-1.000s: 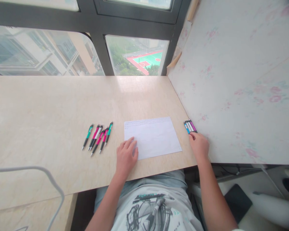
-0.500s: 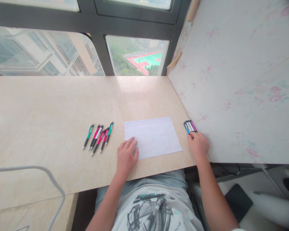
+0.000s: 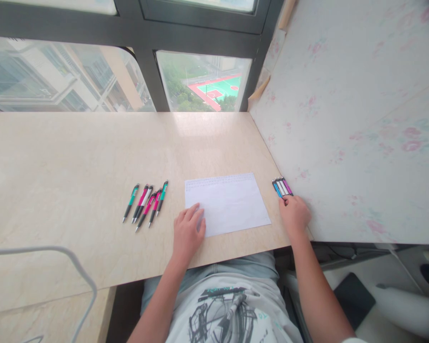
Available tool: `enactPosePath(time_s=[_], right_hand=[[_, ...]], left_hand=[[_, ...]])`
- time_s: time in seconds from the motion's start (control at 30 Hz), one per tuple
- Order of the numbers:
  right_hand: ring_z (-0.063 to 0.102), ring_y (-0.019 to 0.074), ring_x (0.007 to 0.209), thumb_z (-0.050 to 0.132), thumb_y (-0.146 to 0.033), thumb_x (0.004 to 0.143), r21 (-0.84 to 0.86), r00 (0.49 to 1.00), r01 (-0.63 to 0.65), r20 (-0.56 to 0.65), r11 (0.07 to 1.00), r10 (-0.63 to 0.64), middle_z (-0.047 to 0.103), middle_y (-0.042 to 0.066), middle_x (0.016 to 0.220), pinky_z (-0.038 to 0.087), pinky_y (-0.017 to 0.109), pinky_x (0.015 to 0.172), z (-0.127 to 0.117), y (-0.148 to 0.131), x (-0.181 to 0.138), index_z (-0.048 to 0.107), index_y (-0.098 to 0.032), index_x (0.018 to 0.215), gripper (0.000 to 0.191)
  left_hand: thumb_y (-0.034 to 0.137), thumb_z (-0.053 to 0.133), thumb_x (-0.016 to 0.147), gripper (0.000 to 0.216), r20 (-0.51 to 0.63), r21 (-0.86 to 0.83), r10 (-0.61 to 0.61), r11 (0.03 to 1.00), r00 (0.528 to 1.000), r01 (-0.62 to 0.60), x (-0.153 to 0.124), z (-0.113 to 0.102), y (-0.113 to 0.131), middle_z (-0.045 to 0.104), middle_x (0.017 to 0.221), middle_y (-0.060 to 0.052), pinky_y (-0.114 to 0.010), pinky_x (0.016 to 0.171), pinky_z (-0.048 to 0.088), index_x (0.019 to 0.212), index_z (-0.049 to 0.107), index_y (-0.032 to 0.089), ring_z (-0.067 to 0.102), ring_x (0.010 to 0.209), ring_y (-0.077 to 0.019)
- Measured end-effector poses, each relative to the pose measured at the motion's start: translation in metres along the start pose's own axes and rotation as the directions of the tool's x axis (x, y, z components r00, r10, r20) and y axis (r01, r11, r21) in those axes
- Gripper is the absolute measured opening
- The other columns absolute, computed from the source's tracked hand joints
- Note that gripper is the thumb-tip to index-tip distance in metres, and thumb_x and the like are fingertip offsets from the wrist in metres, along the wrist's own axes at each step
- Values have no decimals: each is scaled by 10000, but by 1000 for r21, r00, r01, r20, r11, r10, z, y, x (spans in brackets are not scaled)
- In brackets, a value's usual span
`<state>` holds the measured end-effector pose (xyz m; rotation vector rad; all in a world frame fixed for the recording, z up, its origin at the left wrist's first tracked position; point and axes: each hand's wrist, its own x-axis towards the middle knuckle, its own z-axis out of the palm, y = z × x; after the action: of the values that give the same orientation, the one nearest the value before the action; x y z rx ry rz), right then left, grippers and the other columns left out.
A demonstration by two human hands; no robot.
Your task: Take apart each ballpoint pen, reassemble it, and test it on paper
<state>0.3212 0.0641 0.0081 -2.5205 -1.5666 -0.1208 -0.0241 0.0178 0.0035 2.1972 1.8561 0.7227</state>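
Observation:
My left hand [image 3: 189, 230] rests on the lower left edge of a white sheet of paper [image 3: 232, 205], fingers spread a little and holding nothing. Rows of small handwriting run along the top of the sheet. By the wall, my right hand [image 3: 295, 215] is closed with curled fingers at the lower ends of a row of pens [image 3: 282, 186]. Blue, white and purple barrels show there; the ends towards me are hidden by the hand. Left of the paper lie several pens [image 3: 149, 206] with pink, green and white barrels and black grips.
The pale desk [image 3: 75, 162] meets a floral-papered wall [image 3: 361, 119] on the right and a dark window frame [image 3: 200, 33] at the back. A grey cable [image 3: 64, 252] curves over the desk's lower left. A dark flat object [image 3: 353, 300] is below at right.
Almost nothing differs. Both hands, the paper and the pens keep their places; the view has shifted very slightly.

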Motion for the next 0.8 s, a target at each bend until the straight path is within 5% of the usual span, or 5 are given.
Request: enactPosePath(time_s=[0.8], right_hand=[[504, 167, 689, 541, -296, 889, 23, 998, -49, -43, 999, 50, 668, 82, 907, 216, 293, 563, -6, -10, 2, 734, -177, 903, 227]], left_hand=[[237, 502, 910, 266, -2, -1, 3, 1000, 1000, -3, -1, -1, 1, 621, 1305, -74, -472, 960, 428, 1137, 641, 230, 543, 1119, -287]])
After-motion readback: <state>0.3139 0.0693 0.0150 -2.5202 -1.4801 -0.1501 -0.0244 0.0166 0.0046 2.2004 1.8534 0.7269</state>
